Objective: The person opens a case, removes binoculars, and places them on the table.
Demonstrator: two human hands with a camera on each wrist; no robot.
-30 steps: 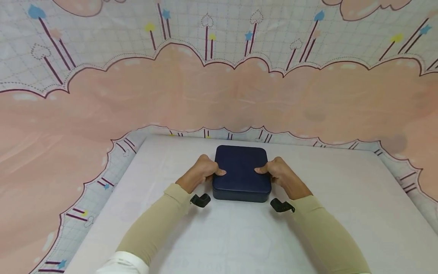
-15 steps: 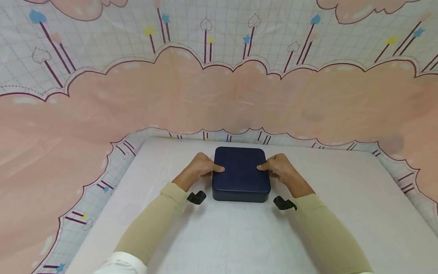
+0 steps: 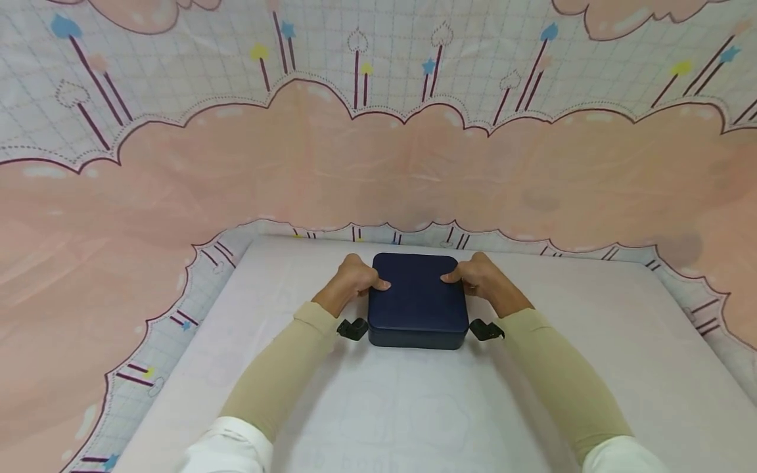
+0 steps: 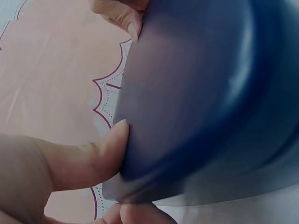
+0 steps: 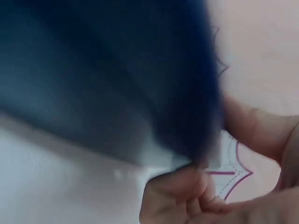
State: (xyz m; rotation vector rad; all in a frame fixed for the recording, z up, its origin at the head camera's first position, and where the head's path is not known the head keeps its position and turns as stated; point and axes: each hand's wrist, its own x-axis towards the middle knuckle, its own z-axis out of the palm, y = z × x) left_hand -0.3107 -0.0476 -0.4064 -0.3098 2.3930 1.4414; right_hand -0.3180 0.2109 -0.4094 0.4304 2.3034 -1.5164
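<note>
A dark navy box (image 3: 418,299) with rounded corners and a smooth lid sits near the far edge of the white table. My left hand (image 3: 357,276) grips its left side, the thumb lying on the lid; the left wrist view shows the fingers (image 4: 140,213) curled at the lower edge of the box. On the opposite side, my right hand (image 3: 478,276) holds the box the same way, thumb on top. Curled fingers (image 5: 173,193) press at the side in the right wrist view. In the left wrist view the navy lid (image 4: 182,88) fills much of the frame.
White cloth covers the table (image 3: 384,407). Behind it stands a peach and white backdrop (image 3: 378,164) printed with candles, which also hangs along both sides. Dark wrist camera mounts (image 3: 353,328) sit close to the box's near corners.
Both hands have slid a little farther back along the box's sides, and the wrist mounts have come closer to it. The box stays in nearly the same place.
</note>
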